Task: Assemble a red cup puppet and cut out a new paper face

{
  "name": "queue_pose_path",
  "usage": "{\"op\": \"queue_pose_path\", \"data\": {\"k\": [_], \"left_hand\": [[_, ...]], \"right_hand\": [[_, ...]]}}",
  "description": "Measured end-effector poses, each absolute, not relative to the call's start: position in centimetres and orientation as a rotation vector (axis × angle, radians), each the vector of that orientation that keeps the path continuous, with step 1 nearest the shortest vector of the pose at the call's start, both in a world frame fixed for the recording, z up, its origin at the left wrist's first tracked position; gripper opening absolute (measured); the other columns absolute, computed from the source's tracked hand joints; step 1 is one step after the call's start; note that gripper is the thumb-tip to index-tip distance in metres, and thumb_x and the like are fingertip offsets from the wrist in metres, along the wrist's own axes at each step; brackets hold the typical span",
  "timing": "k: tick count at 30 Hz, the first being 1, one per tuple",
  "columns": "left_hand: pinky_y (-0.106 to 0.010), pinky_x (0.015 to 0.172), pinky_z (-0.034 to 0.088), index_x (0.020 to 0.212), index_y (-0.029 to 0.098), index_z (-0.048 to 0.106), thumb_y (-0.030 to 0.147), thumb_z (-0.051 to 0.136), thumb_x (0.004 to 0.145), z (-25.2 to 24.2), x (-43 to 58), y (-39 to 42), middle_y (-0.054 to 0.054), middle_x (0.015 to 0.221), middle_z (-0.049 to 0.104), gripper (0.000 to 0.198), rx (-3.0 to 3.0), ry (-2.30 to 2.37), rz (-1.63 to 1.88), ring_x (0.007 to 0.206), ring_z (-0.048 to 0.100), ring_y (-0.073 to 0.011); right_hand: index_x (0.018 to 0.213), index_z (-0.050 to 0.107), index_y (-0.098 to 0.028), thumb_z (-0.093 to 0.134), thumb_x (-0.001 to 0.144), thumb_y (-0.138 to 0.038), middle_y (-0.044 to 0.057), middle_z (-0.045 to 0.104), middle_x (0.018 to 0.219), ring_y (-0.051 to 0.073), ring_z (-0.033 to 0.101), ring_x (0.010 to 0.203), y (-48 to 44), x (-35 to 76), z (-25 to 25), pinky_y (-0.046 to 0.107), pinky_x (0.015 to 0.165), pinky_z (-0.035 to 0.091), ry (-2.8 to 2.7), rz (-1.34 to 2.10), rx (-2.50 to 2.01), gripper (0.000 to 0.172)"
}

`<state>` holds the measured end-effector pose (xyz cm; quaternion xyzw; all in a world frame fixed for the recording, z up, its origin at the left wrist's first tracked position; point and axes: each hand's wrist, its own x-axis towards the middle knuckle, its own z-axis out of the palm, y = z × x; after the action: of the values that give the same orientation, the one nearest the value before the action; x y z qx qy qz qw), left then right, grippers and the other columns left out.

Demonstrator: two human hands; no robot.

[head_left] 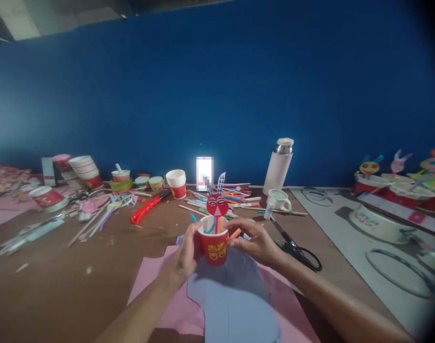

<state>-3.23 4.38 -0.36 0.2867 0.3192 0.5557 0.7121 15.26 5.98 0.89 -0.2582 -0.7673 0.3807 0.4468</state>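
A red paper cup [216, 250] with yellow characters stands upright between my hands. My left hand [189, 250] is closed around its left side. A round red paper face [217, 205] with patterned ears rises from the cup, and coloured strips show inside below it. At the cup's right side, my right hand [251, 240] has its thumb and fingers closed on a short orange straw [234, 234] that sticks outward. A blue straw end [193, 217] pokes out on the left. Pink paper [151, 276] and a grey-blue sheet [235, 300] lie beneath my hands.
Black scissors [296, 250], a glass mug [279, 200] and a pink thermos [279, 166] stand or lie at right. Finished-looking cups with paper figures [372, 181] sit far right. A red-handled cutter [146, 209], stacked cups [176, 183] and scattered straws [239, 193] are behind.
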Motion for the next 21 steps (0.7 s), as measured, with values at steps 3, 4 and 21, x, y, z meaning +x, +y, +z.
{"op": "queue_pose_path", "data": {"k": [3,4,21], "left_hand": [[-0.034,0.082,0.045,0.101,0.015,0.064,0.036,0.050,0.080,-0.8,-3.2,4.3,-0.006,0.091,0.070,0.032,0.695,0.704,1.217,0.094,0.060,-0.0254],[-0.034,0.082,0.045,0.100,0.015,0.064,0.036,0.050,0.080,-0.9,-3.2,4.3,-0.006,0.091,0.070,0.032,0.711,0.711,1.221,0.095,0.060,-0.0256],[-0.034,0.084,0.043,0.099,0.014,0.063,0.037,0.051,0.077,0.4,-2.5,3.8,-0.006,0.095,0.069,0.034,0.761,0.762,1.192,0.095,0.059,-0.0258]], "right_hand": [[0.097,0.063,-0.019,0.067,0.074,-0.036,0.002,0.063,0.080,0.016,0.056,0.072,6.3,15.6,1.0,0.029,0.069,0.047,-1.876,1.039,-0.686,0.029],[0.095,0.063,-0.018,0.068,0.073,-0.037,0.002,0.062,0.078,0.015,0.055,0.070,6.4,15.7,1.1,0.029,0.067,0.047,-1.881,1.068,-0.691,0.029],[0.077,0.066,-0.018,0.060,0.079,-0.035,0.000,0.062,0.071,0.014,0.051,0.064,6.0,16.0,2.5,0.025,0.061,0.044,-2.020,1.029,-0.726,0.019]]}}
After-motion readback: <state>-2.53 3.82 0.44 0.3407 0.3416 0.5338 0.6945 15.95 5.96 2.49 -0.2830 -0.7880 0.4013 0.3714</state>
